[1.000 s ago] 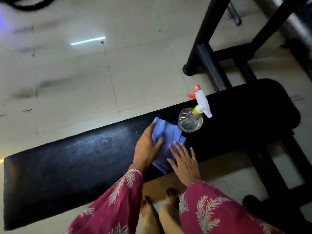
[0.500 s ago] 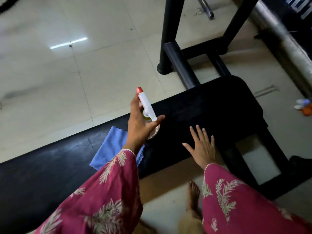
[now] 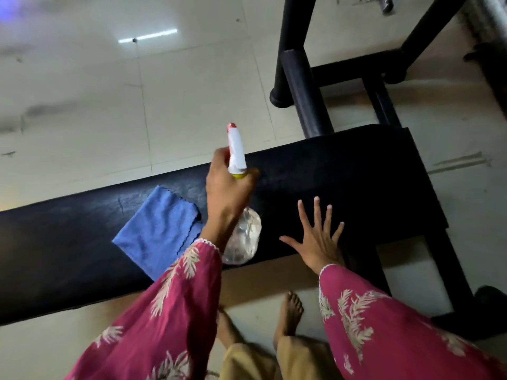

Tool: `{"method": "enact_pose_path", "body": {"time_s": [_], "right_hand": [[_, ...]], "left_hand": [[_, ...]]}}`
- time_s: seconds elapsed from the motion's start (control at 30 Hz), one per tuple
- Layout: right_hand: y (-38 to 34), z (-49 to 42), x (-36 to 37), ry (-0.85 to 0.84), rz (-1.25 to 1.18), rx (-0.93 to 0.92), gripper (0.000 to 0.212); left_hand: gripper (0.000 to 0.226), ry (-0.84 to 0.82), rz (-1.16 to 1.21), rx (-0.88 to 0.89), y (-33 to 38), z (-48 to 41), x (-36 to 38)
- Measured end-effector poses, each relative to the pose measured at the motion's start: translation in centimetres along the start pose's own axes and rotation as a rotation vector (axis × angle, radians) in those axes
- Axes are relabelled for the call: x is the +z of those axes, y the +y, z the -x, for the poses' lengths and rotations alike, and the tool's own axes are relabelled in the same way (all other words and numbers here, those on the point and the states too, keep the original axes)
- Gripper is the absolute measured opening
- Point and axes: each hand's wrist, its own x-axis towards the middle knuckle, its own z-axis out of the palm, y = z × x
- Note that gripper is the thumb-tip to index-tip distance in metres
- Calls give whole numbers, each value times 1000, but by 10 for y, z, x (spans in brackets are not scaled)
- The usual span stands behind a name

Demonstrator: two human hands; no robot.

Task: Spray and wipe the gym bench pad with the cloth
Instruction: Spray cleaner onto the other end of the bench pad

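While the person stands barefoot at the near side, the right hand (image 3: 315, 244) lies flat on the near edge of the bench pad (image 3: 356, 171), fingers straight and spread, holding nothing. Just left of it, the left hand (image 3: 229, 187) is curled round the neck of the spray bottle (image 3: 242, 237). The bottle is held off the pad and tilted, clear body toward the person, red nozzle tip pointing away. Whether a finger sits on the trigger cannot be told. The blue cloth (image 3: 159, 231) lies folded on the pad, left of the left arm, untouched.

Judged step: spraying; wiping not yet begun. To do it well, the nozzle likely needs tipping down so mist lands on the black pad, not the tiled floor (image 3: 82, 105) beyond. Short squeezes, spread along the pad. The right hand sits close to the likely spray zone; better lifted clear. The black frame (image 3: 301, 91) at the far end could catch overspray.
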Motion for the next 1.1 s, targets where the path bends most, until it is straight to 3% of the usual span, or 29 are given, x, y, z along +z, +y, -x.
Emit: {"method": "enact_pose_path", "body": {"time_s": [0.2,0.37,0.43,0.5,0.67,0.8,0.97,1.1], "right_hand": [[3,0,1,20,-38,-17,96],[7,1,0,27,-25,-40,91],[10,2,0,34,-8,-53,89],[13,4,2,39,11,-69,86],[28,12,3,116,50,-127,79],[58,15,0,179,-3,-24,79],[107,10,-19,218,-2,107,79],[137,8,-28,231,-13,187,78]], "left_hand": [[13,-242,45,-456,-38,45,11],[15,-224,64,-665,-53,63,7],[39,-234,25,-660,-55,65,7],[48,-260,-15,-624,-56,67,8],[30,-341,-101,-520,-49,74,14],[5,-400,-154,-432,-34,81,38],[22,-452,-254,-315,-8,82,90],[15,-574,-295,-329,3,81,126]]}}
